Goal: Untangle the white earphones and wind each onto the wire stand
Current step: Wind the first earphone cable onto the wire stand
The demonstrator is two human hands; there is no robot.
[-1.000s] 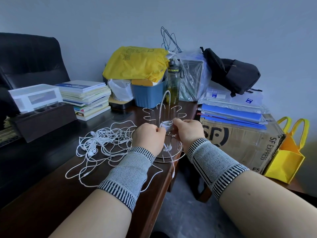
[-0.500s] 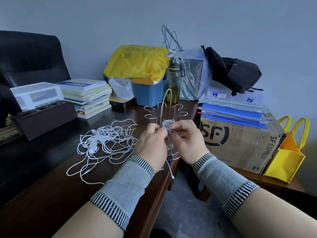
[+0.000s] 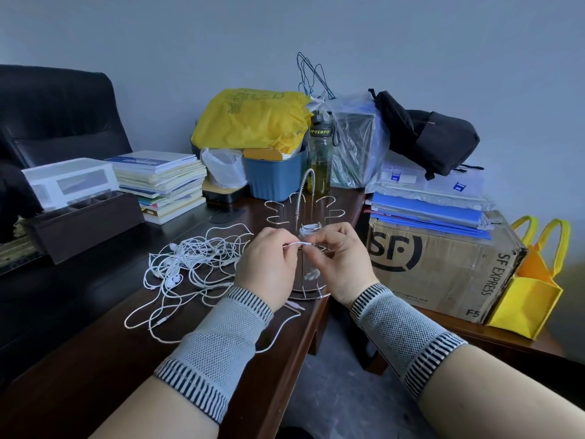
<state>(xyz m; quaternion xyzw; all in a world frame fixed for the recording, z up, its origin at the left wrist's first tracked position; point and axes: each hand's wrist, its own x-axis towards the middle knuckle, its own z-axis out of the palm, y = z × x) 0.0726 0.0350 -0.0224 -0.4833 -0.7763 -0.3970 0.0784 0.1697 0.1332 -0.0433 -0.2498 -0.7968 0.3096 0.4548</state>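
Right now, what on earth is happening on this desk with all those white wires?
A person is sorting earphones. Both hands, the left hand and the right hand, pinch a short stretch of white earphone cable in front of a wire stand near the desk's edge. One coil already sits on the stand. To the left, a tangled pile of white earphones lies on the dark desk, not yet sorted.

Bare desk (image 3: 79,359) lies open at the near left; tangled earphones (image 3: 193,264) crowd the middle, books (image 3: 164,182) and bin (image 3: 275,175) seemingly block behind.
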